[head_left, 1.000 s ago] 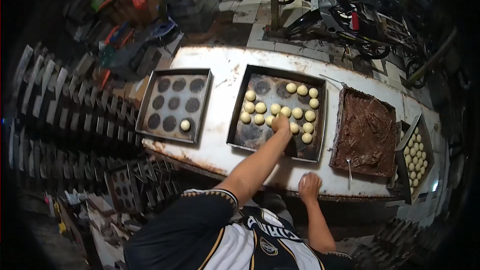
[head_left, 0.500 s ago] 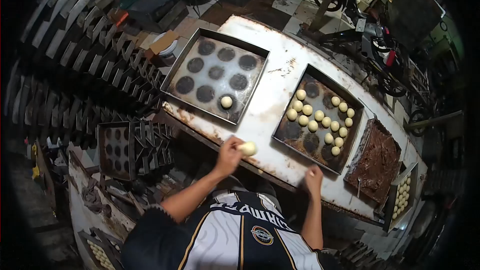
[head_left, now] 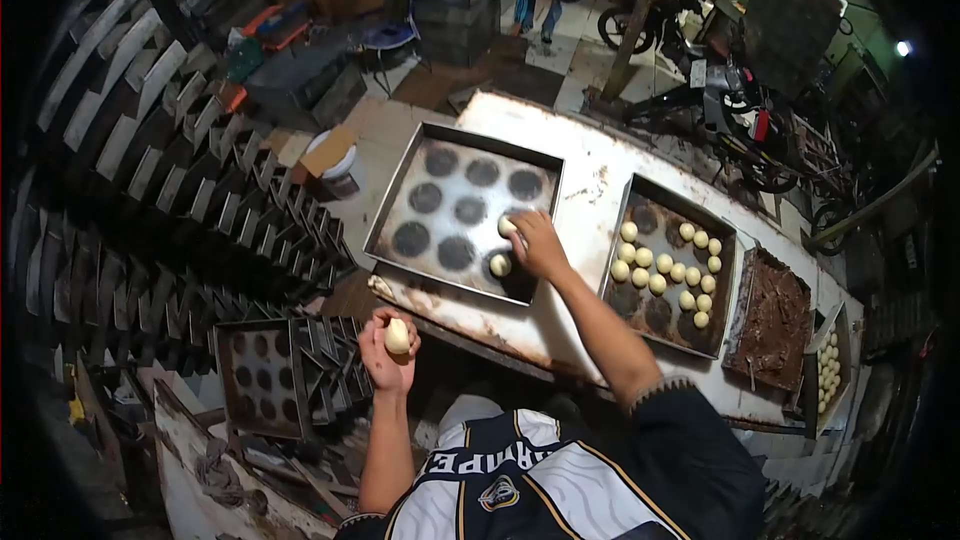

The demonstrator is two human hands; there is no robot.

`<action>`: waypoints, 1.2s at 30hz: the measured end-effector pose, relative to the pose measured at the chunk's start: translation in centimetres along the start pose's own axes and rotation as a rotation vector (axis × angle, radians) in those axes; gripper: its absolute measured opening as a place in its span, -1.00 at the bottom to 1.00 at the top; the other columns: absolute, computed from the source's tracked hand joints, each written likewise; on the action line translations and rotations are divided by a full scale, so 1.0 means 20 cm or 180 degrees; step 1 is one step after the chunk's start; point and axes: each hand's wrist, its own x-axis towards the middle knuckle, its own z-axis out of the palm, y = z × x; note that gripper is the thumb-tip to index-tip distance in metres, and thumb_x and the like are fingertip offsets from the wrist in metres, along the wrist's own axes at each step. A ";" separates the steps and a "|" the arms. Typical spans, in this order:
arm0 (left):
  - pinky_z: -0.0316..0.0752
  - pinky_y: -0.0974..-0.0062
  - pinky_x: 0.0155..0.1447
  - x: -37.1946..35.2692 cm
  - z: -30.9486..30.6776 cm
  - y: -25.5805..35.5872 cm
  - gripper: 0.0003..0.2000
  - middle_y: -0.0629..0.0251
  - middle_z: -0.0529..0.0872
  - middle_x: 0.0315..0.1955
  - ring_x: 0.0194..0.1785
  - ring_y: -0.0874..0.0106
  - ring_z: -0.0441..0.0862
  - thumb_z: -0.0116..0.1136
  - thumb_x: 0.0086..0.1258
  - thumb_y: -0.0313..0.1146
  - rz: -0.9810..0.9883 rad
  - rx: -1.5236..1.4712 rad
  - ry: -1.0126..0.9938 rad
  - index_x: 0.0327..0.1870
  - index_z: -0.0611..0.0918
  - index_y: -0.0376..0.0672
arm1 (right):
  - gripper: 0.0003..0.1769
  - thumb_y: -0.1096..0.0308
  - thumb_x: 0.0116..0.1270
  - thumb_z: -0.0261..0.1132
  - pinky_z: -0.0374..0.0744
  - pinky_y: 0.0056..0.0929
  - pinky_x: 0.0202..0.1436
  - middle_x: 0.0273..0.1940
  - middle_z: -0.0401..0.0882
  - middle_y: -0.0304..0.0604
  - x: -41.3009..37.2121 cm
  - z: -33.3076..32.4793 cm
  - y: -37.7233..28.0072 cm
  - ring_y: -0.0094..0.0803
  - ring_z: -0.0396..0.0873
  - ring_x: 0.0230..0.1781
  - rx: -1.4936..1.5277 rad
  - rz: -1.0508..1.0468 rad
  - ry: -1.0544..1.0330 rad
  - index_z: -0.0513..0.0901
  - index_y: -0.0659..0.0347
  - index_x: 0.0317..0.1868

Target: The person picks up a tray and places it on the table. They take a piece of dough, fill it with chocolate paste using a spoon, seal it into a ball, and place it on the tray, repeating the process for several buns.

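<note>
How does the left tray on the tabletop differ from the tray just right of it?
The left tray has two pale balls in view, one at the right hand's fingertips; the middle tray holds over a dozen. The left tray's floor looks greyer, the middle tray's browner. Both have raised walls and dark round patches.

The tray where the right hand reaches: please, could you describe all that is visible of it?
The tray looks metal, squarish and walled, its worn floor marked with rows of dark round spots. It lies on the white table, near the edge. One pale ball rests inside; the right hand holds another ball there.
</note>
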 end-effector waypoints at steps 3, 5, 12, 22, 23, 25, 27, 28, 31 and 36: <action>0.43 0.63 -0.29 -0.05 0.09 -0.03 -0.70 0.35 0.59 -0.29 -0.32 0.58 0.53 0.31 0.51 -0.44 -0.0047 0.1928 -0.0161 0.12 0.45 -0.06 | -0.86 0.41 0.41 0.37 0.52 -0.05 0.18 -0.23 0.72 0.00 -0.36 -0.21 -0.15 -0.02 0.66 -0.10 0.0446 0.0579 0.0493 0.77 0.22 -0.08; 0.47 0.59 -0.29 -0.11 0.30 -0.09 -0.72 0.36 0.64 -0.27 -0.30 0.56 0.57 0.30 0.54 -0.37 -0.0916 0.1316 -0.0397 0.14 0.47 -0.06 | -0.90 0.42 0.41 0.38 0.55 -0.08 0.14 -0.26 0.75 -0.02 -0.66 -0.37 -0.15 -0.04 0.68 -0.17 0.0322 0.0786 0.0363 0.80 0.23 -0.18; 0.52 0.54 -0.13 -0.04 0.47 -1.00 -0.78 0.44 0.68 -0.30 -0.21 0.64 0.57 0.39 0.51 -0.24 -0.1973 0.3477 -0.1813 -0.03 0.70 -0.17 | -0.77 0.31 0.55 0.29 0.62 -0.16 0.04 -0.21 0.78 0.00 -1.03 -0.97 -0.37 -0.03 0.73 -0.12 0.0968 0.2045 0.1677 0.80 0.29 -0.10; 0.60 0.48 0.09 -0.55 1.22 -1.65 -0.68 0.20 0.79 0.02 0.02 0.47 0.73 0.16 0.71 -0.13 -0.3213 0.2678 -0.2803 0.21 0.61 -0.18 | -0.79 0.57 0.27 0.37 0.56 -0.10 0.17 -0.08 0.66 0.01 -1.97 -1.89 0.01 -0.01 0.61 0.06 -0.1644 0.1813 0.3983 0.73 0.21 -0.08; 0.58 0.50 0.08 -0.55 1.19 -1.75 -0.69 0.23 0.79 0.03 0.01 0.49 0.71 0.17 0.71 -0.13 -0.3026 0.3027 -0.2933 0.21 0.61 -0.17 | -0.73 0.52 0.27 0.41 0.52 -0.04 0.22 0.04 0.59 0.04 -2.28 -1.98 0.12 0.01 0.57 0.11 -0.2718 0.2928 0.3261 0.65 0.21 -0.01; 0.59 0.53 0.00 -0.62 1.20 -1.86 -0.76 0.28 0.79 0.00 -0.17 0.54 0.63 0.25 0.68 -0.17 -0.2853 0.3286 -0.2935 0.07 0.66 -0.17 | -0.46 0.42 0.33 0.47 0.49 0.03 0.27 0.27 0.41 0.19 -2.56 -2.08 0.25 0.07 0.50 0.25 -0.2600 0.4475 0.3044 0.40 0.24 0.22; 0.60 0.51 0.03 -0.69 1.26 -1.98 -0.76 0.23 0.79 0.00 -0.09 0.48 0.68 0.22 0.69 -0.28 -0.3067 0.2830 -0.2803 0.21 0.56 -0.18 | -0.24 0.37 0.29 0.54 0.58 0.13 0.15 0.07 0.55 0.25 -2.87 -2.03 0.51 0.24 0.63 0.06 -0.0361 0.4988 0.2796 0.21 0.23 0.31; 0.61 0.49 0.05 -0.73 1.33 -2.01 -0.74 0.20 0.79 0.00 -0.06 0.46 0.69 0.20 0.69 -0.32 -0.3221 0.2583 -0.2596 0.26 0.52 -0.17 | -0.20 0.37 0.26 0.56 0.61 0.17 0.11 -0.01 0.61 0.26 -2.85 -2.09 0.54 0.31 0.67 -0.01 0.0457 0.5086 0.2521 0.19 0.23 0.31; 0.58 0.46 0.08 -0.75 1.47 -2.12 -0.68 0.13 0.78 0.03 0.02 0.41 0.71 0.03 0.78 -0.23 -0.3248 0.2672 -0.2774 0.38 0.45 -0.14 | -0.61 0.45 0.42 0.33 0.66 0.18 0.09 -0.09 0.72 0.29 -2.73 -2.21 0.68 0.35 0.72 0.00 -0.0711 0.4997 0.0954 0.42 0.28 0.18; 0.57 0.55 0.16 -0.78 1.58 -2.21 -0.75 0.25 0.80 0.00 0.04 0.51 0.69 0.26 0.65 -0.28 -0.2479 0.3298 -0.3074 0.19 0.65 -0.19 | -0.84 0.48 0.49 0.14 0.73 0.12 -0.04 -0.16 0.74 0.24 -2.59 -2.34 0.85 0.27 0.77 -0.13 -0.1830 0.3696 -0.0604 0.62 0.29 -0.04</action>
